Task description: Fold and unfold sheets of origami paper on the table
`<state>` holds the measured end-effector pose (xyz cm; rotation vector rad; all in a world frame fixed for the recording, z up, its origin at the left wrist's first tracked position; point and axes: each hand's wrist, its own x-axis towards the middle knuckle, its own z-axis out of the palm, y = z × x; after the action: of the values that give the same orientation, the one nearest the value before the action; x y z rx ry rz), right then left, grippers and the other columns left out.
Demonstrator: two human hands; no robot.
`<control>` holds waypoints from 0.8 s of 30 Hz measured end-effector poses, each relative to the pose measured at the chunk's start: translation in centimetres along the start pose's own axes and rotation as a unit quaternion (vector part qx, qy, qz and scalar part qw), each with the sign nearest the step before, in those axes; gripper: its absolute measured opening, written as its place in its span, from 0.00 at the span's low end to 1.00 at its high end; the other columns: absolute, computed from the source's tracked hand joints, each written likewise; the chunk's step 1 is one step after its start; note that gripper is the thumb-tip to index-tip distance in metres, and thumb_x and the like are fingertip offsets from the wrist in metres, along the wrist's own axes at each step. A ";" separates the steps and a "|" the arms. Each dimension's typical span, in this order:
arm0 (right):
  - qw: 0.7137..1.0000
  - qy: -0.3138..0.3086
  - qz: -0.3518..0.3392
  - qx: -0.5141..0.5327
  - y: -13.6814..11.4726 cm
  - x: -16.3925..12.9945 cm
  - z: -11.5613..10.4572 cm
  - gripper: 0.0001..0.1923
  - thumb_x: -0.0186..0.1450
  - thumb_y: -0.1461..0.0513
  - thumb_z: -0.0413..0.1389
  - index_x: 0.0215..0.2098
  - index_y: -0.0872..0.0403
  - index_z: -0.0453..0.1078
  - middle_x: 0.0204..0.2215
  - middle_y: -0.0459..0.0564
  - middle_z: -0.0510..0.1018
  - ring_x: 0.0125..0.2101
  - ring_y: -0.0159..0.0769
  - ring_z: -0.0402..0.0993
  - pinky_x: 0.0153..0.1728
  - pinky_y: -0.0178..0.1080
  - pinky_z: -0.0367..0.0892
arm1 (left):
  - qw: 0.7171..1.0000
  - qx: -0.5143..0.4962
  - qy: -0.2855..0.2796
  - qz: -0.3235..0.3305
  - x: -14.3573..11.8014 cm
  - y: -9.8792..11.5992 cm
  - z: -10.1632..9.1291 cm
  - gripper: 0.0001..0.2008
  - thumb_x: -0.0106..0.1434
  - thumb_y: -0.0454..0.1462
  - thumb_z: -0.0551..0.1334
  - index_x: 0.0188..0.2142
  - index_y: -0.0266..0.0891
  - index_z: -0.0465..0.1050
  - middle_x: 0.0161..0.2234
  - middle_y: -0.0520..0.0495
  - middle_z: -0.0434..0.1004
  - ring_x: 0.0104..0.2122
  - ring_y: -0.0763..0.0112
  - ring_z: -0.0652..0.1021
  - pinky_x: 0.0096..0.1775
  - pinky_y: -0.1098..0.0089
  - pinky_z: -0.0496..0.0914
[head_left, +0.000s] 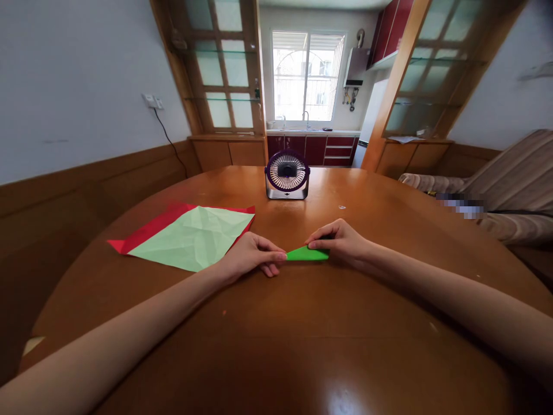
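A small folded piece of bright green paper (306, 254) lies flat on the round wooden table (302, 346), shaped like a narrow wedge pointing left. My left hand (253, 257) pinches its pointed left tip between thumb and fingers. My right hand (339, 239) presses down on its wider right end with the fingertips. Both forearms reach in from the near edge.
Creased pale green paper (194, 236) lies on a red sheet (147, 230) to the left of my hands. A small purple desk fan (287, 174) stands further back at the middle. A striped sofa (510, 184) sits at the right, beyond the table's rim.
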<state>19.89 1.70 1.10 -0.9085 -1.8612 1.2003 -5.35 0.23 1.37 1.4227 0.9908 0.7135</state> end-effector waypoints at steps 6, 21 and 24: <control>1.000 -0.011 0.011 0.010 0.0 0.1 -0.1 0.10 0.54 0.57 0.66 0.31 0.56 0.80 0.28 0.49 0.81 0.27 0.30 0.73 0.28 0.34 0.66 | 0.999 0.027 -0.020 0.021 0.1 -0.2 -0.1 0.15 0.52 0.42 0.71 0.34 0.32 0.80 0.24 0.45 0.79 0.23 0.71 0.79 0.30 0.71 0.75; 0.999 -0.021 0.015 -0.035 -0.2 0.0 0.6 0.11 0.58 0.56 0.63 0.35 0.55 0.79 0.33 0.51 0.82 0.32 0.33 0.74 0.34 0.36 0.67 | 0.957 0.230 0.057 0.167 0.0 -0.4 1.0 0.14 0.58 0.45 0.63 0.27 0.37 0.80 0.28 0.48 0.74 0.28 0.71 0.73 0.30 0.72 0.65; 0.998 -0.036 0.031 -0.052 0.3 0.3 0.3 0.12 0.59 0.55 0.62 0.33 0.57 0.79 0.31 0.50 0.81 0.30 0.32 0.73 0.33 0.35 0.66 | 0.955 0.243 0.058 0.159 0.5 -0.7 0.9 0.14 0.58 0.45 0.64 0.27 0.37 0.80 0.29 0.47 0.77 0.29 0.69 0.74 0.31 0.71 0.65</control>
<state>19.56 1.95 0.79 -0.9986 -1.9804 1.1965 -4.48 0.18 0.50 2.0212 1.0868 0.8298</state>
